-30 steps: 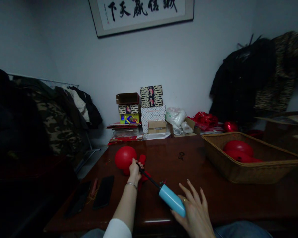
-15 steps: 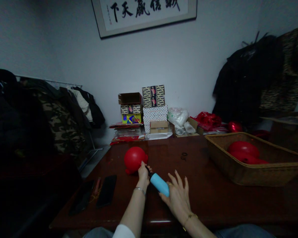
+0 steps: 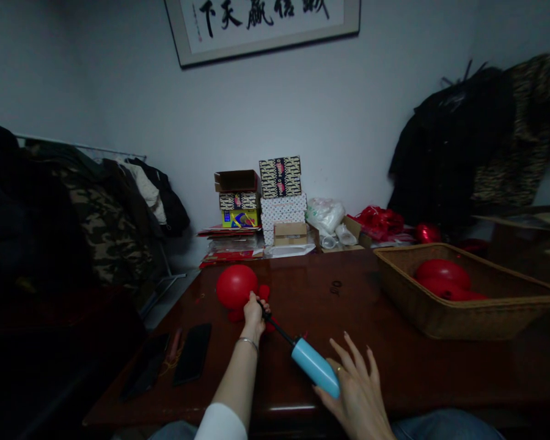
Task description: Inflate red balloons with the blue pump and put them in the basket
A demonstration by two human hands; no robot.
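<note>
left hand (image 3: pixel 253 313) pinches the red balloon (image 3: pixel 236 287) onto the pump nozzle; right hand (image 3: pixel 360 394), fingers spread, draws the blue pump (image 3: pixel 315 368) out — balloon partly full, more pumping likely left.

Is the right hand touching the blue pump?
Touching: the head view shows the right hand cupped around the rear end of the blue pump, fingers spread.
</note>
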